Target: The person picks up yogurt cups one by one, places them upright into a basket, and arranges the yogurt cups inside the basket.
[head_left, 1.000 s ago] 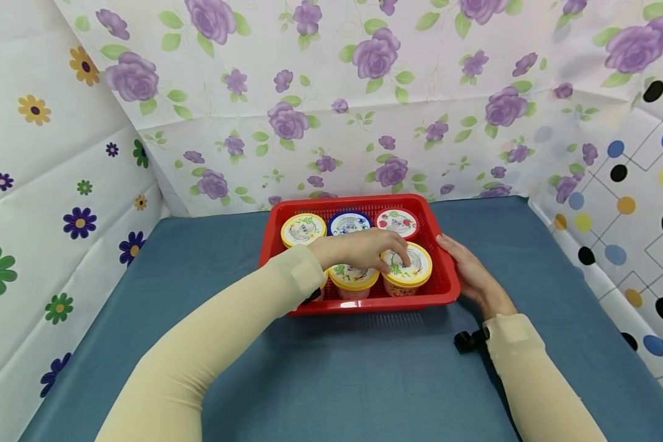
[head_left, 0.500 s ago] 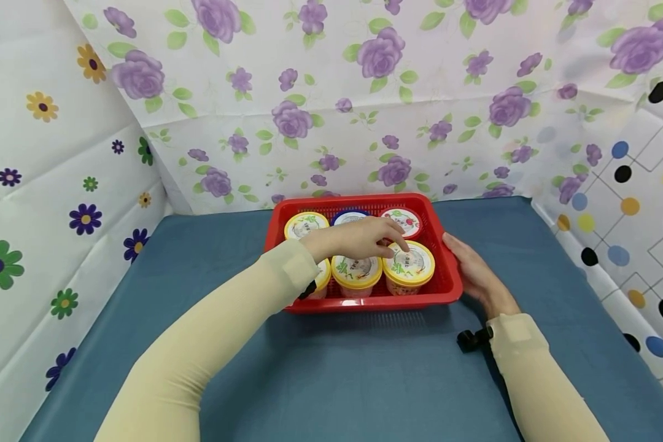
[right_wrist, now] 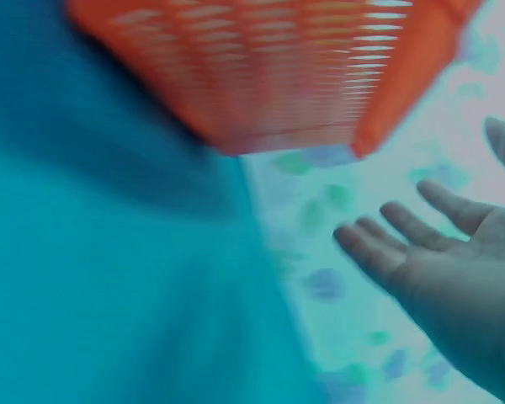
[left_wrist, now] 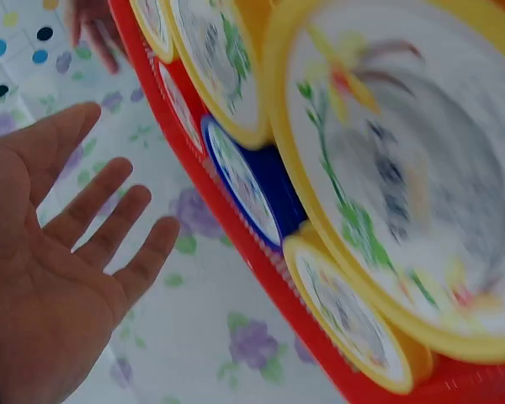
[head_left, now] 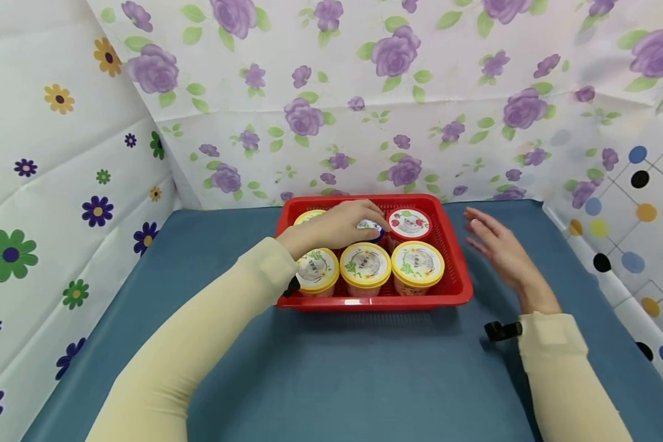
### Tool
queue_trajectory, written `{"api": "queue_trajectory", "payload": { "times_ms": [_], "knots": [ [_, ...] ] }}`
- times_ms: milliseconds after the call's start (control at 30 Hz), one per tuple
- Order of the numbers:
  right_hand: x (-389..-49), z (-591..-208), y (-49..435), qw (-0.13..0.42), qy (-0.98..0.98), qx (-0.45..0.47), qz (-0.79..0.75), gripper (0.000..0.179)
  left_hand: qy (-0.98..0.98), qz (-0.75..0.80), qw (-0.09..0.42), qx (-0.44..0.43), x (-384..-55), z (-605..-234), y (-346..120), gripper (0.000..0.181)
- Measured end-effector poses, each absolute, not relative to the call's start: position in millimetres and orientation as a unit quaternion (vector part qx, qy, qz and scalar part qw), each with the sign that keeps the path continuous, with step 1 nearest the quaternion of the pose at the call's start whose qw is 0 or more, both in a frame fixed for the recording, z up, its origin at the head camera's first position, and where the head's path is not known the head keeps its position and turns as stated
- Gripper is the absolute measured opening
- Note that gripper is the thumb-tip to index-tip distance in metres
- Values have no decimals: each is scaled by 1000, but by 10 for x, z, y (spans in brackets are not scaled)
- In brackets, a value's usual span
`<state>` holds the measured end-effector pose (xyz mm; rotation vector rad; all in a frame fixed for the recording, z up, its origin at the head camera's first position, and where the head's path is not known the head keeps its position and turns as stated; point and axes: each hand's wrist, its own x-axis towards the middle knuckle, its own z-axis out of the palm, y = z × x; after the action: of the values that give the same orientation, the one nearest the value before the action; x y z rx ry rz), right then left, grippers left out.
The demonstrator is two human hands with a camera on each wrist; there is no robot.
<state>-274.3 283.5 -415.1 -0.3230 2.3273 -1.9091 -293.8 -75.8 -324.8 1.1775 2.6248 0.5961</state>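
A red plastic basket [head_left: 376, 302] on the table holds several lidded tubs in two rows. Yellow-lidded tubs [head_left: 366, 265] fill the front row. Behind them, a red-lidded tub [head_left: 409, 224] sits at the right and a blue-lidded tub [left_wrist: 244, 181] in the middle; another yellow-lidded tub [left_wrist: 349, 311] is at the back left. Above the back row hovers my left hand [head_left: 342, 226], fingers spread and holding nothing, partly covering the blue and back-left lids. My right hand [head_left: 500, 252] is off the basket's right side, its fingers extended with a gap to the rim.
Blue cloth [head_left: 331, 374] covers the table. A flower-printed sheet [head_left: 331, 123] hangs close behind the basket, with patterned sheets on both sides. A black wrist camera strap [head_left: 503, 331] shows at the right cuff.
My left hand has lifted off the front-right yellow-lidded tub and moved left and back. My right hand has let go of the basket's right rim and moved away to the right.
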Motion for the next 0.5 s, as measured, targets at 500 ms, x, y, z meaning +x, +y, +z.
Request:
{"api": "queue_trajectory", "payload": {
  "times_ms": [500],
  "knots": [
    [-3058,-2730,2187,50,892,-217,-394,59,924,266,14,276,-2978,-3048,-999,31]
  ]
}}
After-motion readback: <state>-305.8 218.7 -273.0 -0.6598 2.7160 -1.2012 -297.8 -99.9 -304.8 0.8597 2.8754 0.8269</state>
